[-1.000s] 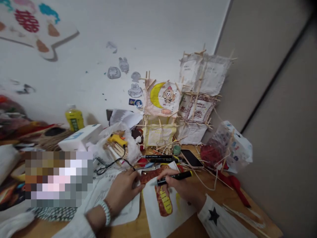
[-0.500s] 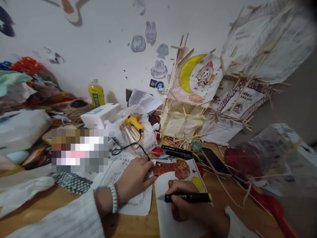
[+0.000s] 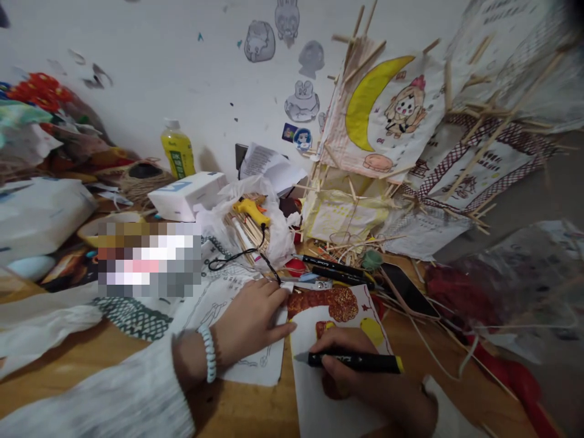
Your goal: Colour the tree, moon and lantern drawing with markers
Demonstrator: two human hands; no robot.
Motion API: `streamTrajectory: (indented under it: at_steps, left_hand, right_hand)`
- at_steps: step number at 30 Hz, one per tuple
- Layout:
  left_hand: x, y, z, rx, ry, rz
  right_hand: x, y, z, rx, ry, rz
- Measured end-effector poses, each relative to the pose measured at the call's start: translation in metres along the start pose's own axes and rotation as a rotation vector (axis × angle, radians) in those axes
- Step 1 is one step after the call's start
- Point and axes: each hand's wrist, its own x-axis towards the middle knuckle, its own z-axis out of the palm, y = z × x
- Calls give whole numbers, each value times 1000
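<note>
Pinched in my right hand [image 3: 349, 365] is a black marker [image 3: 369, 362] with a yellow end. Its grey tip points left, over the white part of a drawing sheet [image 3: 314, 395]; whether the tip touches the paper I cannot tell. That sheet carries brown-red glittery shapes and a yellow round patch, partly covered by my right hand. My left hand [image 3: 250, 313] lies flat with fingers spread, its thumb at the sheet's left edge. Beneath it is another paper with line drawings [image 3: 246, 365]. A pale coiled band circles my left wrist.
Behind the sheet lie more black markers [image 3: 340, 267] and a phone [image 3: 410, 291]. A yellow glue gun [image 3: 252, 211] rests on sticks in a plastic bag. Stick-framed paper lanterns [image 3: 383, 109] stand at the back right. A yellow bottle [image 3: 177, 149] and white box [image 3: 187, 194] stand back left.
The view has shifted, so the lanterns and wall stickers sit higher in the picture. My right hand still grips the marker over the sheet, and my left hand stays flat.
</note>
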Motion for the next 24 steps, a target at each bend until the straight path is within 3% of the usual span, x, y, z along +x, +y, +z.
streamTrajectory:
  at_steps: [24]
  left_hand:
    - [0,0,1,25,-5,24]
  right_hand:
    - [-2,2,2,-112,9,-103]
